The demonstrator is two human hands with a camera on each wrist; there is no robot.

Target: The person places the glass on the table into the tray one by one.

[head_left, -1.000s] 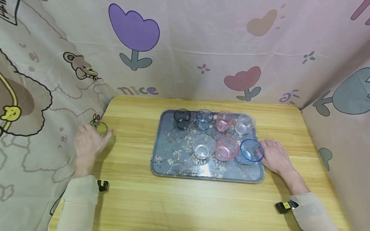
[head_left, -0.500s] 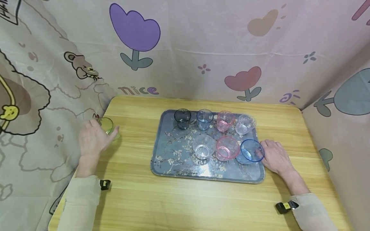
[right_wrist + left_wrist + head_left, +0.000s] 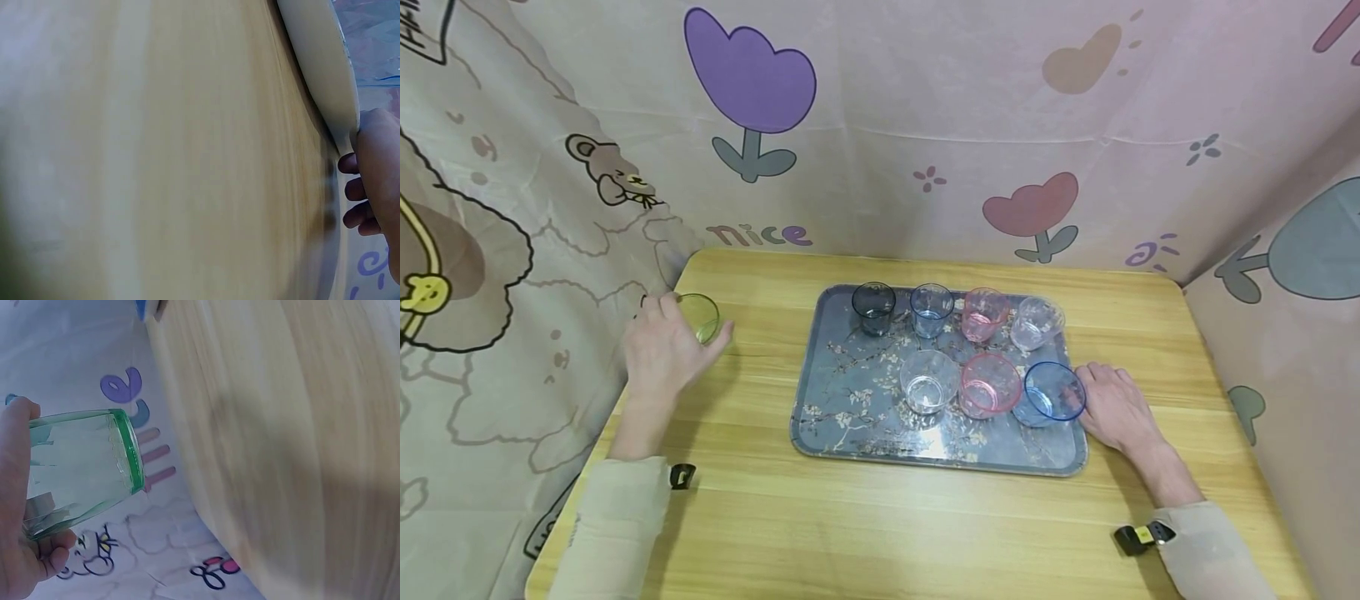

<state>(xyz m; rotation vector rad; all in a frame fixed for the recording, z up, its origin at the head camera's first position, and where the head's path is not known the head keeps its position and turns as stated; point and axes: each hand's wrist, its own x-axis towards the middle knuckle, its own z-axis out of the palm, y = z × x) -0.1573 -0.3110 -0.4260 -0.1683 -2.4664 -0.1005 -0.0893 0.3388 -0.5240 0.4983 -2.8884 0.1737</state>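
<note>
My left hand (image 3: 662,354) holds a green-tinted drinking glass (image 3: 702,315) above the left part of the table. In the left wrist view the green glass (image 3: 81,469) is tilted on its side, with thumb and fingers around it. At the tray's right edge, my right hand (image 3: 1116,408) grips the rim of the dark floral tray (image 3: 831,392), its thumb partly seen through the blue glass (image 3: 1052,396). In the right wrist view several fingers (image 3: 355,189) curl just below the tray's pale side (image 3: 325,69).
Along the tray's back row stand a dark grey glass (image 3: 873,310), a blue-grey glass (image 3: 931,312), a pink glass (image 3: 984,315) and a clear glass (image 3: 1036,323). In front are a clear glass (image 3: 928,382) and a pink-rimmed glass (image 3: 989,386). Patterned cloth (image 3: 880,125) surrounds the wooden table (image 3: 880,525).
My left hand has moved right with the green glass, from the table's left edge further over the table. The right hand, the tray and its glasses have stayed in place.
</note>
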